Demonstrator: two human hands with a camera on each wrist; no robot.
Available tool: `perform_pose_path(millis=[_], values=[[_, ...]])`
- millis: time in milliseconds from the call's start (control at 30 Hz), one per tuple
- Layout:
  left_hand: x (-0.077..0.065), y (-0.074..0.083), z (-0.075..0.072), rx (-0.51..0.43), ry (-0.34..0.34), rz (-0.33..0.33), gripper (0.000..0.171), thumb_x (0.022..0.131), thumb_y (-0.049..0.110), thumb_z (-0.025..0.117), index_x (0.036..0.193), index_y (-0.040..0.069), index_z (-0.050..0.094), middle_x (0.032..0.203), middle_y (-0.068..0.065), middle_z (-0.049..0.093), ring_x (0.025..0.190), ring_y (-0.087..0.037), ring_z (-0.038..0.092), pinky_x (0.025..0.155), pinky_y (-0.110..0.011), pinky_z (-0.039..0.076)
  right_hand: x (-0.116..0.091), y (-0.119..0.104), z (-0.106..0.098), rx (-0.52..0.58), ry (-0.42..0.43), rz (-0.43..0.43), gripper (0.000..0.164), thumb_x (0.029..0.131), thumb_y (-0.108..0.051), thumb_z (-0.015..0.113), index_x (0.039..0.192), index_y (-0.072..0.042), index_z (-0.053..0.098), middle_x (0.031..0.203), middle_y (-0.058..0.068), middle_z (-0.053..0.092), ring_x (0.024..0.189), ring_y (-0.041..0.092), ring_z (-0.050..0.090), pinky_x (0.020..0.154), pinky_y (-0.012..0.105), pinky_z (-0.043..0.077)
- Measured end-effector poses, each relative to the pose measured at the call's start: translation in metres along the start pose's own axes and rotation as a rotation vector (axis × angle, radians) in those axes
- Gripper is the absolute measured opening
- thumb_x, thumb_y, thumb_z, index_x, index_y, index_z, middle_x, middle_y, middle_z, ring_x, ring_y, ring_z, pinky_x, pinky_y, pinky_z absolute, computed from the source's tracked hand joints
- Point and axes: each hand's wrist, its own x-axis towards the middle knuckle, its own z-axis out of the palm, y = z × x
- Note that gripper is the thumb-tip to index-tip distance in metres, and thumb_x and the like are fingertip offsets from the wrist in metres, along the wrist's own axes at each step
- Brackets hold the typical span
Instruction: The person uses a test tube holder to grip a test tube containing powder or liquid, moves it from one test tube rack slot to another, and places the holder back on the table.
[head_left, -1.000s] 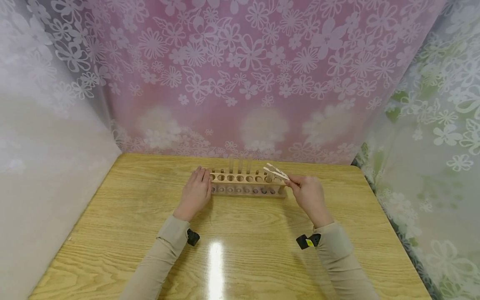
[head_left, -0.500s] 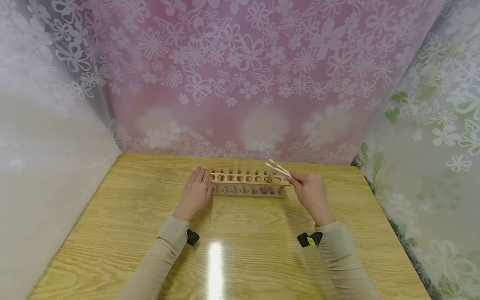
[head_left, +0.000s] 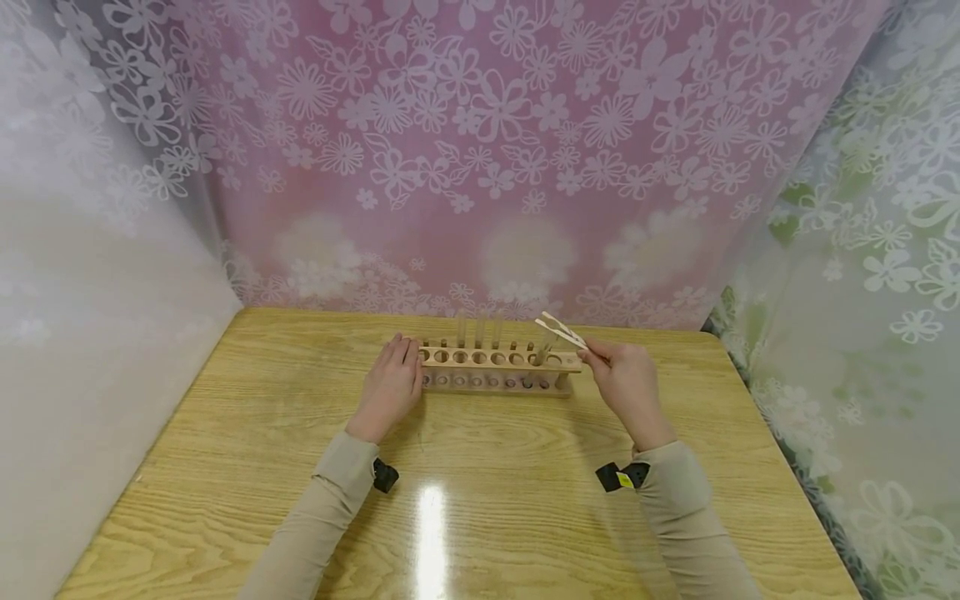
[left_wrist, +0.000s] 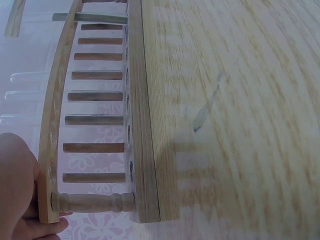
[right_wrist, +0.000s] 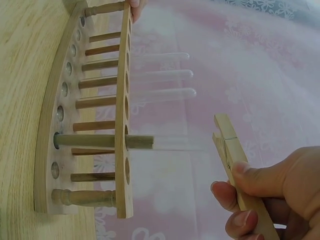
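Note:
A wooden test tube rack (head_left: pixel 487 358) stands toward the back of the table. My left hand (head_left: pixel 390 385) grips its left end, with fingers around the end of the top bar (left_wrist: pixel 50 190) in the left wrist view. One test tube (right_wrist: pixel 140 142) with murky greenish-brown contents stands in a front hole near the rack's right end. My right hand (head_left: pixel 627 390) pinches a wooden test tube clamp (right_wrist: pixel 231 155) between thumb and fingers. The clamp is just past the tube's clear mouth, apart from it in the right wrist view.
Three clear test tubes (right_wrist: pixel 165 75) sit upside down on pegs along the rack's back row; the other pegs are bare. The wooden table (head_left: pixel 495 483) stretches in front, with a floral curtain (head_left: pixel 480 167) behind it and more at both sides.
My right hand has drawn the clamp a little up and to the right, away from the murky tube, which stays in the rack. The left hand has not moved.

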Motion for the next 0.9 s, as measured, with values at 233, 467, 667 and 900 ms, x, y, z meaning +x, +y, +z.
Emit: perform_pose_path(millis=[233,467,667,900], values=[[0.000,-0.001,0.001,-0.007,-0.014,-0.009,0.040,0.102,0.013,0.052,0.134,-0.011,0.054,0.132,-0.029,0.056,0.134,-0.042,0.044,0.114,-0.049,0.034,-0.001,0.003,-0.006,0.014,0.051,0.016,0.031,0.093,-0.013,0.070,0.118,0.004,0.071,0.075,0.020,0.071,0.035,0.014,0.032,0.035,0.026,0.027],[0.000,-0.002,0.003,-0.009,-0.014,-0.003,0.040,0.102,0.012,0.052,0.134,-0.012,0.054,0.132,-0.029,0.056,0.134,-0.043,0.044,0.113,-0.050,0.035,-0.008,0.014,-0.009,0.018,0.146,0.079,0.031,0.093,-0.014,0.071,0.117,0.005,0.071,0.091,0.024,0.073,0.057,0.028,0.064,0.043,0.032,0.043],[0.001,-0.002,0.001,-0.005,-0.002,0.007,0.040,0.102,0.012,0.050,0.133,-0.013,0.055,0.130,-0.029,0.057,0.133,-0.043,0.045,0.112,-0.051,0.036,-0.021,0.029,-0.004,0.070,0.254,0.192,0.031,0.095,-0.013,0.068,0.120,0.005,0.069,0.100,0.025,0.071,0.081,0.039,0.068,0.068,0.053,0.055],[0.001,-0.002,0.002,-0.009,-0.027,0.001,0.041,0.105,0.014,0.044,0.135,-0.012,0.053,0.132,-0.029,0.056,0.135,-0.043,0.043,0.115,-0.049,0.032,-0.035,0.052,0.006,0.074,0.342,0.309,0.028,0.092,-0.006,0.066,0.118,0.007,0.070,0.096,0.026,0.068,0.079,0.040,0.062,0.068,0.051,0.049]])
